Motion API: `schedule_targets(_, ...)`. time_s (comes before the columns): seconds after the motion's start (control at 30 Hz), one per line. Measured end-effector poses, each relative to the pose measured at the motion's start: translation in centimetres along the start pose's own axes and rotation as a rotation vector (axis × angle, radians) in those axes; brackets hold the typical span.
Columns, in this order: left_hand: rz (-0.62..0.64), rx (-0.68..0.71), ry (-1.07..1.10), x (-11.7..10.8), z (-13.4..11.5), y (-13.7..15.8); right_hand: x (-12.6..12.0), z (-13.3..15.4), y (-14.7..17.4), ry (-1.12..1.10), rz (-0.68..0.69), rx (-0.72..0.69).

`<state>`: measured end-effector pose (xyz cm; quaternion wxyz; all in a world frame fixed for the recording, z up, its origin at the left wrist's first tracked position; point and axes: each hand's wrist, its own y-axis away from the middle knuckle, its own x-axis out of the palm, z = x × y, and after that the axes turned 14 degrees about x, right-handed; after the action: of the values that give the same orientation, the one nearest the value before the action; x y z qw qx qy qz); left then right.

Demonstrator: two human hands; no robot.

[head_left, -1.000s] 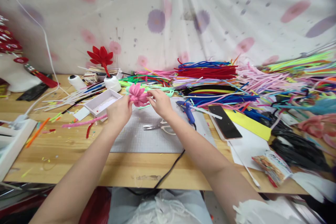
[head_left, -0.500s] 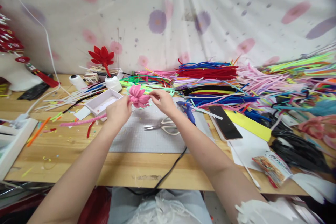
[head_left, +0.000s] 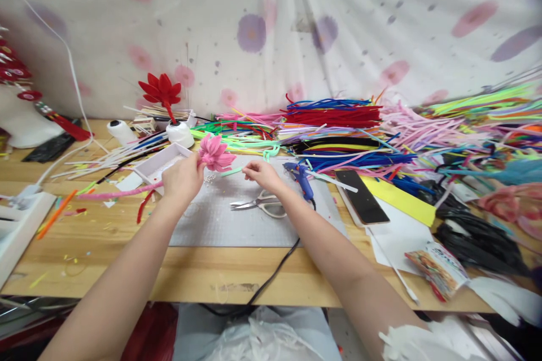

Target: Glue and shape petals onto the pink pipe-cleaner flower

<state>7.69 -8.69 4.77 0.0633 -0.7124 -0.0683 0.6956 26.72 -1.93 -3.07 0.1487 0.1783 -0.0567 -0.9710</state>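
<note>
My left hand (head_left: 183, 180) is closed around the stem of a pink pipe-cleaner flower (head_left: 215, 153). Its petals point up and to the right, and the long fuzzy stem (head_left: 122, 192) trails out to the left behind the hand. My right hand (head_left: 263, 175) hovers over the grey cutting mat (head_left: 203, 225), a short way right of the petals, with thumb and fingers pinched together. Whatever may be in that pinch is too small to make out. Scissors (head_left: 258, 203) lie on the mat under the right hand, and small pale beads (head_left: 209, 179) sit beside the left one.
A blue glue gun (head_left: 301, 179) rests at the mat's right, its black cord running forward. Bundles of pipe cleaners (head_left: 334, 117) line the back. A white tray (head_left: 139, 172), a red flower (head_left: 161, 90) on a thread spool, and a phone (head_left: 362, 196) stand around the mat.
My right hand has come away from the flower's petals and moved slightly right and down. The left hand has shifted a little left with the flower, which tilts more to the right.
</note>
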Motion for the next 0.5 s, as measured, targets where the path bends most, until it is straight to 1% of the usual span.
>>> schedule_targets(0.13,-0.016,-0.006,0.019,-0.3,0.4,0.0,0.6,-1.1,0.3,-0.037,0.061,0.03)
schedule_targets(0.17,-0.028,-0.006,0.03,-0.4,0.5,0.0,0.6,-1.3,0.3,-0.051,0.059,0.048)
schedule_targets(0.3,-0.099,-0.012,0.111,-0.5,1.0,-0.1,0.3,-1.4,0.6,-0.003,-0.076,0.127)
schedule_targets(0.37,-0.131,-0.023,0.193,-0.3,1.3,-0.2,0.1,-1.3,0.9,-0.034,-0.089,0.129)
schedule_targets(0.43,-0.159,-0.021,0.312,0.0,1.5,-0.3,0.1,-1.2,1.1,-0.113,-0.045,0.137)
schedule_targets(0.5,-0.16,-0.013,0.447,0.3,1.6,-0.5,0.1,-1.0,1.4,-0.179,-0.008,0.166)
